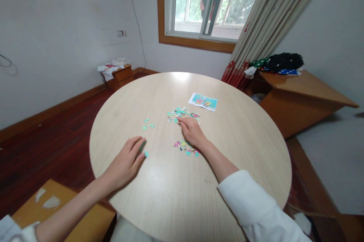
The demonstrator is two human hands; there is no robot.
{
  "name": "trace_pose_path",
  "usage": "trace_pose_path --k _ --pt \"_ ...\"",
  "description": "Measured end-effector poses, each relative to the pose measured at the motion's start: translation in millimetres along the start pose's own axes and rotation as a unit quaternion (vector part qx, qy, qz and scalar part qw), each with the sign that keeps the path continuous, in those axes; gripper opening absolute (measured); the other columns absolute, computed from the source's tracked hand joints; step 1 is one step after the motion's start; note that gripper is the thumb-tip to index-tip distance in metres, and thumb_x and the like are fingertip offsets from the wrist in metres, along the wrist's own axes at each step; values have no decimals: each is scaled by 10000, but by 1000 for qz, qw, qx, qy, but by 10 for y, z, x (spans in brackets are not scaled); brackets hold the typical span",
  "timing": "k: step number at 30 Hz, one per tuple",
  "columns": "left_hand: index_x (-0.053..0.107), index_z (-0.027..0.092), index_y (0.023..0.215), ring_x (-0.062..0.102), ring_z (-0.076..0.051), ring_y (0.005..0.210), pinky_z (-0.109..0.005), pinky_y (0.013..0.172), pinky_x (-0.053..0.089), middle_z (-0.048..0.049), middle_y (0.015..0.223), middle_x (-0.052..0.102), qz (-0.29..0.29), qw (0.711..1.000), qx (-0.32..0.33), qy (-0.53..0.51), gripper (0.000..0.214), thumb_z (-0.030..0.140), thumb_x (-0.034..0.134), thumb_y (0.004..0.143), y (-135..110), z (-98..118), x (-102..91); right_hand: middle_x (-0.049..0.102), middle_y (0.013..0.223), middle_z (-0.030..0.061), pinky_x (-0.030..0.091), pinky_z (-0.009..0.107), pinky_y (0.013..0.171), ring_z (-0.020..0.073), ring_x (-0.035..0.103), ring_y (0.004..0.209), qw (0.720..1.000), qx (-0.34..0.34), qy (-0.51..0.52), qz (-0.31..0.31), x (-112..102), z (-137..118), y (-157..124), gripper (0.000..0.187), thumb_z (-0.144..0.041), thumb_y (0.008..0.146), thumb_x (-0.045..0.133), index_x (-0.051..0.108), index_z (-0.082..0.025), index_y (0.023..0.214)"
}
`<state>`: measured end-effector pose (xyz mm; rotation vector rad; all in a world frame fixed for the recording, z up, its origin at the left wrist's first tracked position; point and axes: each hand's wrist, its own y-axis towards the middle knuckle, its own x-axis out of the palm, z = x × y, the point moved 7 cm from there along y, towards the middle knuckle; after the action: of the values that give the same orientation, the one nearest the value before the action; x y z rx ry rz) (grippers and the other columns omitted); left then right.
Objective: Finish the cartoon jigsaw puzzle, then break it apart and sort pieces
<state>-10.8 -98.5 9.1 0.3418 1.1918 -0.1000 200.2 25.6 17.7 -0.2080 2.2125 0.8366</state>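
Note:
My left hand lies flat on the round wooden table, fingers stretched out over a few teal puzzle pieces. My right hand reaches forward, palm down, its fingertips touching the near edge of a loose pile of puzzle pieces. A second small cluster of colourful pieces lies just under my right wrist. A few teal pieces sit apart to the left. The puzzle's picture card lies beyond the pile.
A wooden desk with dark clothing stands at the right under a curtain. A small wooden cabinet stands by the far left wall. A cardboard box sits at my lower left.

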Motion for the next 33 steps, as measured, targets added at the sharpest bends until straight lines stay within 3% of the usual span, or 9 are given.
trace_pose_path --k 5,14,21,27,31,33 --pt "334 112 1375 324 -250 1336 -478 1109 220 -163 1437 375 -36 998 -20 51 553 412 220 925 267 -74 88 676 1026 99 417 407 899 218 578 983 1000 0 2 -1 7 15 0 281 -184 880 414 644 -175 1042" --pt "397 67 1338 301 -266 1349 -489 1104 185 -181 1437 372 -105 989 -45 92 596 422 176 913 641 -140 176 675 1022 103 417 402 897 217 574 984 1000 6 6 -2 8 9 -1 288 -189 884 403 646 -166 1038" --pt "419 86 1309 291 -287 1349 -518 1091 194 -189 1436 368 -97 990 -41 88 549 411 218 914 744 -63 145 674 1024 104 411 406 901 219 572 987 1000 10 11 -4 11 12 1 287 -201 886 409 645 -177 1045" --pt "520 144 1096 509 -250 1159 -540 1079 208 -142 1196 591 -36 993 -31 108 382 301 220 918 717 -57 0 672 1031 101 411 408 903 219 570 990 1000 7 7 -4 -6 0 -2 291 -197 888 399 646 -182 1041" --pt "510 145 879 609 -210 855 -513 1066 245 -103 863 649 -44 990 -61 118 309 239 217 897 595 -102 -131 671 1035 100 411 404 907 217 568 1000 1000 7 4 -4 -7 -4 2 298 -185 884 395 645 -181 1047" --pt "489 156 831 604 -201 784 -475 1053 283 -88 782 635 -54 990 -57 114 261 219 240 875 520 -14 -165 672 1031 108 413 404 907 220 570 999 1000 8 3 -5 -1 -7 5 297 -184 882 399 648 -165 1044"
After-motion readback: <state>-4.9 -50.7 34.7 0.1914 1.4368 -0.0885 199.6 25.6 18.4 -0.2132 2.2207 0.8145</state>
